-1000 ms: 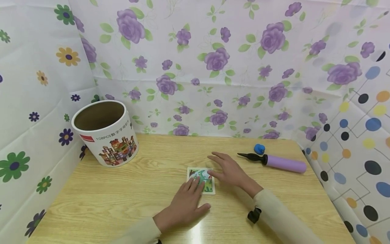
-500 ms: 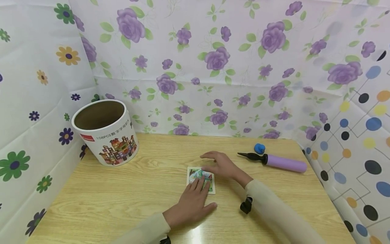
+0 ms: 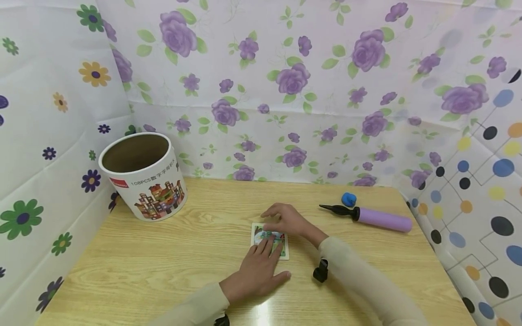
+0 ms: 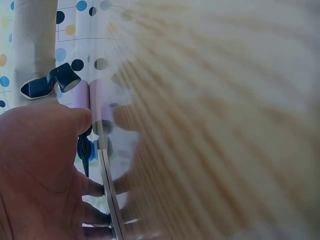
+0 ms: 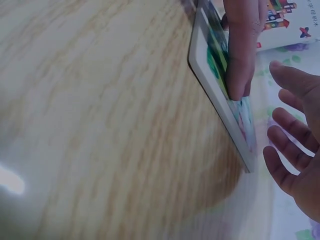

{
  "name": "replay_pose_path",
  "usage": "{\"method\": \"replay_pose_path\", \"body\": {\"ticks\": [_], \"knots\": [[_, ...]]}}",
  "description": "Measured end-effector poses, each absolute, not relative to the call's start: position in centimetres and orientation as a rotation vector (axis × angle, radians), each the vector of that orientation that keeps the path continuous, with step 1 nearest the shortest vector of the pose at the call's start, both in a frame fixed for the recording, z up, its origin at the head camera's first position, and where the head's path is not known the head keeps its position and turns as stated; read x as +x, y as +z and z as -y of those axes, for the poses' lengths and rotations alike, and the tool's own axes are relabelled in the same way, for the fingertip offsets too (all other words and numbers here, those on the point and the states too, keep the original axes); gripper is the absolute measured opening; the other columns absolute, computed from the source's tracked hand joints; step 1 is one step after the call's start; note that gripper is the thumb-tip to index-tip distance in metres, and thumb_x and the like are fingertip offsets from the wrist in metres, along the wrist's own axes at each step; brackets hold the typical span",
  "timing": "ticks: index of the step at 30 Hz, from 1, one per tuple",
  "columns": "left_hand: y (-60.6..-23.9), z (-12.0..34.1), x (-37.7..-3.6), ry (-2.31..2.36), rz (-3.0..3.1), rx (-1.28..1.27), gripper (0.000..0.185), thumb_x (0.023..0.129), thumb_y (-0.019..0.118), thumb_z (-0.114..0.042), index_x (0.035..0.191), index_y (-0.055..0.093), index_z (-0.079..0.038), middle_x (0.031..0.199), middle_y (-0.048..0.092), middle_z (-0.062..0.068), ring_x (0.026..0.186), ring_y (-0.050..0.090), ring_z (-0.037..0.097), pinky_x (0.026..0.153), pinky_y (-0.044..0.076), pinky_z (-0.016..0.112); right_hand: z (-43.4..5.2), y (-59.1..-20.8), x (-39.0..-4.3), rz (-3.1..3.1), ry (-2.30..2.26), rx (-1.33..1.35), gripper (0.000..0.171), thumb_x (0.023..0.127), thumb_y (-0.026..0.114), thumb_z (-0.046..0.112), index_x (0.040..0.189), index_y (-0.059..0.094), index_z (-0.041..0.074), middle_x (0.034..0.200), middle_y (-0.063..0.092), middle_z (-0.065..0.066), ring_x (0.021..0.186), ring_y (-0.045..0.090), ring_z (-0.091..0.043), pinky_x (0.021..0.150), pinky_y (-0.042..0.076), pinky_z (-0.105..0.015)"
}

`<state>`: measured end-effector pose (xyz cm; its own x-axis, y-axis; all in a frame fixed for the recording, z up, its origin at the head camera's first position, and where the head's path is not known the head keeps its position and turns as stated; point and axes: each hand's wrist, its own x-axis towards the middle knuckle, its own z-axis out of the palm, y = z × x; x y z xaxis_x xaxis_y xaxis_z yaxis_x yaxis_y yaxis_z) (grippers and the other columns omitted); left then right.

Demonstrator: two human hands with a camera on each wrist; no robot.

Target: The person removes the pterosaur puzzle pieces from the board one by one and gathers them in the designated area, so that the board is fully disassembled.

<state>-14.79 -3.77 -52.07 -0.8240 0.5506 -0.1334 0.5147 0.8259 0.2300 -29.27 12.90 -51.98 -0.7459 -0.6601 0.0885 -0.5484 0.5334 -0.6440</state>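
A small square picture board (image 3: 257,233) with a pale border lies flat on the wooden table. My left hand (image 3: 257,270) rests its straight fingers on the board's picture, thumb out to the right. In the right wrist view those left fingers (image 5: 242,55) press onto the coloured face. The left wrist view shows the board's thin, layered edge (image 4: 110,192) under the fingertips. My right hand (image 3: 289,220) is at the board's far right corner, fingers loosely bent, its thumb overlapping the picture in the head view. Nothing shows in its grasp. The hands cover part of the picture.
A large white tub (image 3: 152,192) printed with buildings stands at the back left. At the right lie a purple hand pump (image 3: 383,220) with a black nozzle and a small blue toy (image 3: 349,199). Patterned cloths (image 3: 293,113) enclose the table.
My right hand has moved left over the board's far edge. My left hand has slid slightly right and stays on the board. The tub, pump and blue toy have not moved.
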Motion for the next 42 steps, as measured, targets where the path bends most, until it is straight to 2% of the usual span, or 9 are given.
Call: {"method": "replay_pose_path", "body": {"ticks": [9,15,32,42], "knots": [[-52.2,3.7,-14.7,0.252,-2.806,0.834,0.087,0.102,0.037,-0.068,0.162,0.026,-0.007,0.168,0.014,0.022,0.156,0.016,0.035,0.119,0.028,0.056,-12.1,-53.1,-29.4,-2.594,-0.965,-1.067,0.042,0.089,0.079,0.045,0.122,0.076,0.018,0.11,0.067,0.007,0.095,0.062,-0.009,0.081,0.054,-0.031],[-52.2,3.7,-14.6,0.229,-2.802,0.838,0.087,0.102,0.037,-0.069,0.163,0.025,-0.007,0.168,0.014,0.022,0.156,0.017,0.035,0.119,0.028,0.055,-11.4,-53.4,-29.3,-2.603,-0.952,-1.062,0.037,0.087,0.081,0.045,0.114,0.078,0.02,0.103,0.067,0.008,0.089,0.059,-0.007,0.078,0.052,-0.029],[-52.0,3.7,-14.5,0.231,-2.797,0.841,0.086,0.102,0.039,-0.068,0.163,0.025,-0.007,0.168,0.013,0.023,0.156,0.014,0.035,0.12,0.028,0.055,-10.8,-53.5,-29.3,-2.645,-0.896,-0.989,0.028,0.086,0.083,0.042,0.105,0.079,0.022,0.098,0.066,0.012,0.089,0.06,-0.005,0.082,0.052,-0.03],[-52.0,3.7,-14.7,0.245,-2.828,0.827,0.085,0.102,0.041,-0.066,0.162,0.026,-0.008,0.168,0.015,0.023,0.156,0.017,0.034,0.118,0.029,0.053,-10.8,-53.3,-29.4,-2.565,-0.978,-0.915,0.018,0.088,0.082,0.034,0.103,0.079,0.023,0.104,0.068,0.009,0.095,0.065,-0.007,0.086,0.055,-0.032]]}}
